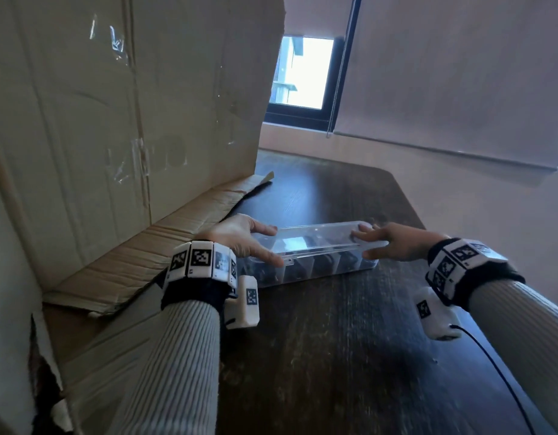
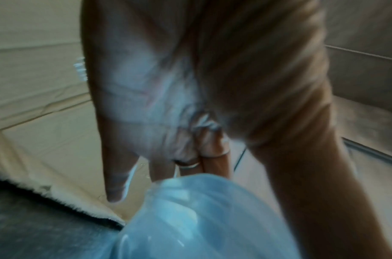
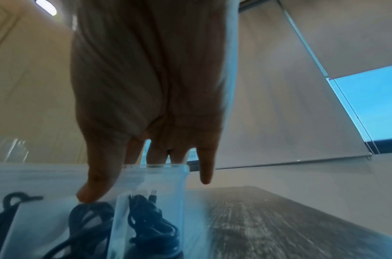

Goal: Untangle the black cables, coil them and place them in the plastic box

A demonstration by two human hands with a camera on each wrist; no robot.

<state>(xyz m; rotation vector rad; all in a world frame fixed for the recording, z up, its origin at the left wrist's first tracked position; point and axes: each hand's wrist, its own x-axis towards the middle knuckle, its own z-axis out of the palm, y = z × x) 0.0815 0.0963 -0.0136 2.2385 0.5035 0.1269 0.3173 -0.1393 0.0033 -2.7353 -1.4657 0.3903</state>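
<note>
We had the plastic box [image 1: 315, 262] sitting at about 12 o'clock on the desk [image 1: 349, 356], black cables [image 3: 150, 219] already coiled in its compartments, and it looked light, slick and a bit flexy, so the two short ends seemed the spot to hold. Our left hand [image 1: 240, 237] and right hand [image 1: 397, 243] lay with fingers mostly straight on the lid [image 1: 318, 238], 9 and 3 o'clock ends, each grip loose, clutching nothing.

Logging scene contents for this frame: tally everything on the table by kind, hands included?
Hands: 2, left hand and right hand, both on the lid
Clear plastic box: 1
Box lid: 1
Cardboard box: 1
Black cable coils: 3 visible
Total: 8
</note>
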